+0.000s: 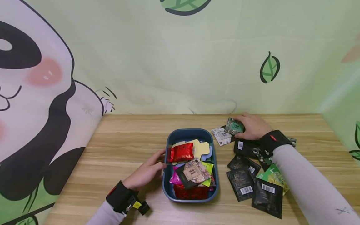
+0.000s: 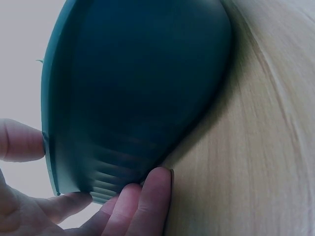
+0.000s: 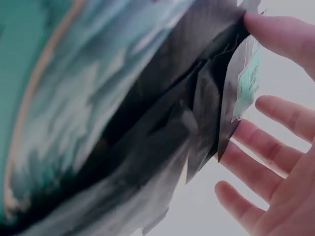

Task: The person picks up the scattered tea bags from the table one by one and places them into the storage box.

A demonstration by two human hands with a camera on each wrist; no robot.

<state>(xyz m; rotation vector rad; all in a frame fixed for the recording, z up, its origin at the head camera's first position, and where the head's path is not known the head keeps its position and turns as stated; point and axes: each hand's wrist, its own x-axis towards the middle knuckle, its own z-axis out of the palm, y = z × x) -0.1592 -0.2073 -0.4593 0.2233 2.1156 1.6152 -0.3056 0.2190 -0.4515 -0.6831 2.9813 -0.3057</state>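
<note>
The left hand (image 1: pixel 147 172) rests against the left side of the blue bin (image 1: pixel 188 134), thumb at the rim and the other fingers laid along the outer wall, relaxed rather than clenched. Beyond the bin's far right corner, the right hand (image 1: pixel 253 126) pinches a green-labelled packet (image 1: pixel 235 126) between thumb and fingers (the right wrist view shows the thumb on one edge and fingertips at another). Just beside that packet, nearer the bin, lies a white patterned packet (image 1: pixel 222 136).

Inside the bin, a shiny red packet (image 1: pixel 182 152) sits toward the far end, next to a cream cutout piece (image 1: pixel 201 148); a floral packet (image 1: pixel 196 171) lies nearer, overlapping a magenta packet (image 1: pixel 175 178) and a lime packet (image 1: pixel 208 170). Right of the bin, black packets (image 1: pixel 241 184) with barcodes lie around a bright green packet (image 1: pixel 271 176), partly beneath the right forearm in the head view.
</note>
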